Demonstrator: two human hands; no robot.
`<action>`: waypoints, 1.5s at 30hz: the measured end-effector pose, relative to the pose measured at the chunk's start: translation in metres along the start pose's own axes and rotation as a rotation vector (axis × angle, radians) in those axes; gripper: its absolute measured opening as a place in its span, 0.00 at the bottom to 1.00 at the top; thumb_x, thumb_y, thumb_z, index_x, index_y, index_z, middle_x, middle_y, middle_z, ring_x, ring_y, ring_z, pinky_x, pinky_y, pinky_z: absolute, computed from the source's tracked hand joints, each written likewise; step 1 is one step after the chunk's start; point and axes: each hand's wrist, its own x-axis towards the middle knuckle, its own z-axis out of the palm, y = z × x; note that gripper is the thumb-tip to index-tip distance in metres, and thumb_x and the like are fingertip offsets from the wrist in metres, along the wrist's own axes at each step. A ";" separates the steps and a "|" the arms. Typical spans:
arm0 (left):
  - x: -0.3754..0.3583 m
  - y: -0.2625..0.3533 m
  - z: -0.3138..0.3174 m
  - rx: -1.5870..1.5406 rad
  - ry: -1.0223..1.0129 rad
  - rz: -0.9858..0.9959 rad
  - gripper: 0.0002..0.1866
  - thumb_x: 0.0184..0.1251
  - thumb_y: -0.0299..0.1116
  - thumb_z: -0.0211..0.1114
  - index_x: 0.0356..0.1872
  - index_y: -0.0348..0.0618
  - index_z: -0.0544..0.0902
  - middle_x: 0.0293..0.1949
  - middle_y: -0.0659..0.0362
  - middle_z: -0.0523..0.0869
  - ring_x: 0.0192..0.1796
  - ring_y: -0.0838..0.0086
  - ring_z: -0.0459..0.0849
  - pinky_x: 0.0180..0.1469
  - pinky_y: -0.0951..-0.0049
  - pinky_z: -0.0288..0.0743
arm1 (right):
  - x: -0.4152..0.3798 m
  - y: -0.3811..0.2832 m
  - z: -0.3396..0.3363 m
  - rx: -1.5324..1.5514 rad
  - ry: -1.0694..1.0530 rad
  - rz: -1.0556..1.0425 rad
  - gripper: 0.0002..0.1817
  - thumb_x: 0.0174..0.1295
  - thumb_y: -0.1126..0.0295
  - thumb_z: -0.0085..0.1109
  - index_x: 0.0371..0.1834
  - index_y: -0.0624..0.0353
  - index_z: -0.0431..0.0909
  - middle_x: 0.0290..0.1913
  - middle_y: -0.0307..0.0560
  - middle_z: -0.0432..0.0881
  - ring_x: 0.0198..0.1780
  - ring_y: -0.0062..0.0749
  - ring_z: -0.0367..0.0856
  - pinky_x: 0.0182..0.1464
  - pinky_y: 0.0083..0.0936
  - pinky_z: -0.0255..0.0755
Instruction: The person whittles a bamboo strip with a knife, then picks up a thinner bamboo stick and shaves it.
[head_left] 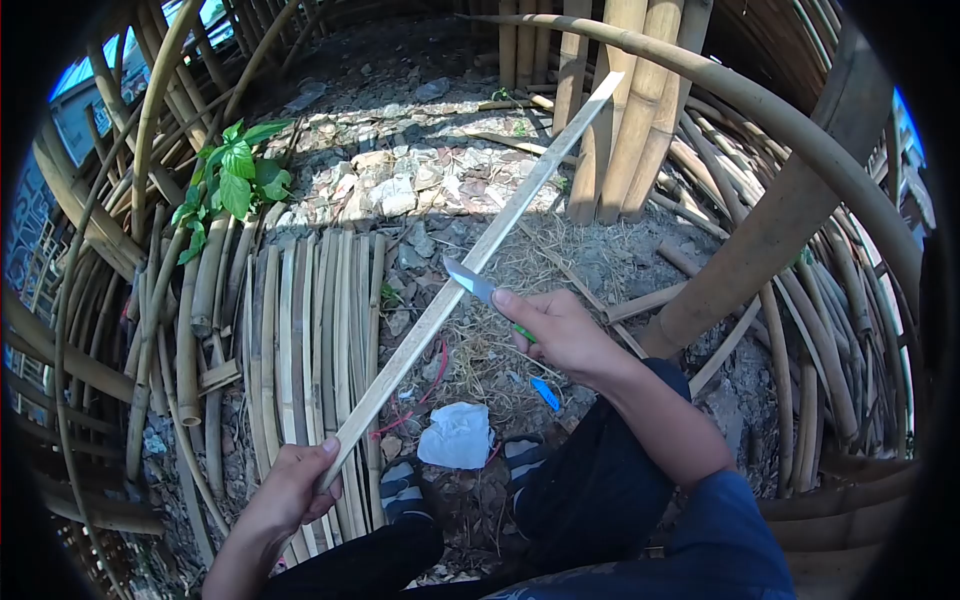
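My left hand (296,483) is closed around the near end of a long, flat bamboo strip (405,352). The strip runs diagonally up and away, its far end overlapping the upright bamboo poles in view. In my right hand (562,335) is a knife (470,281) with a green handle, the fingers wrapped round it and the thumb stretched toward the blade. The blade lies across the middle of the strip and seems to touch it. Most of the handle is hidden by my fingers.
Split bamboo strips (318,330) lie in a row at left. Thick upright poles (640,120) stand ahead, and a curved pole (790,115) arches over the right side. White plastic (455,436) and a blue scrap (545,393) lie near my feet. A leafy plant (237,165) grows at left.
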 end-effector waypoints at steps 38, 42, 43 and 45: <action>0.005 -0.003 -0.009 -0.177 -0.175 -0.150 0.32 0.72 0.54 0.54 0.15 0.36 0.74 0.05 0.64 0.59 0.06 0.82 0.54 0.07 0.79 0.45 | 0.003 -0.015 -0.018 -0.014 0.019 0.011 0.33 0.69 0.41 0.53 0.14 0.58 0.73 0.13 0.35 0.68 0.16 0.16 0.63 0.19 0.18 0.55; 0.010 -0.003 -0.012 -0.188 -0.203 -0.177 0.31 0.73 0.54 0.53 0.16 0.36 0.74 0.05 0.64 0.59 0.06 0.82 0.54 0.08 0.79 0.45 | -0.006 -0.009 0.002 -0.032 0.006 0.039 0.33 0.69 0.42 0.53 0.13 0.58 0.73 0.13 0.35 0.67 0.16 0.15 0.61 0.20 0.19 0.54; 0.008 -0.003 -0.011 -0.200 -0.225 -0.165 0.31 0.73 0.53 0.53 0.17 0.37 0.73 0.06 0.65 0.59 0.06 0.82 0.55 0.08 0.79 0.44 | -0.002 -0.006 0.001 -0.031 0.006 0.035 0.33 0.69 0.42 0.53 0.13 0.58 0.73 0.13 0.35 0.67 0.16 0.15 0.61 0.20 0.19 0.54; 0.005 -0.005 -0.009 -0.220 -0.242 -0.166 0.30 0.74 0.52 0.52 0.17 0.37 0.73 0.07 0.66 0.59 0.07 0.83 0.55 0.08 0.80 0.44 | 0.003 -0.003 -0.005 -0.006 0.057 -0.031 0.34 0.69 0.41 0.52 0.13 0.58 0.72 0.13 0.34 0.65 0.16 0.15 0.59 0.20 0.19 0.53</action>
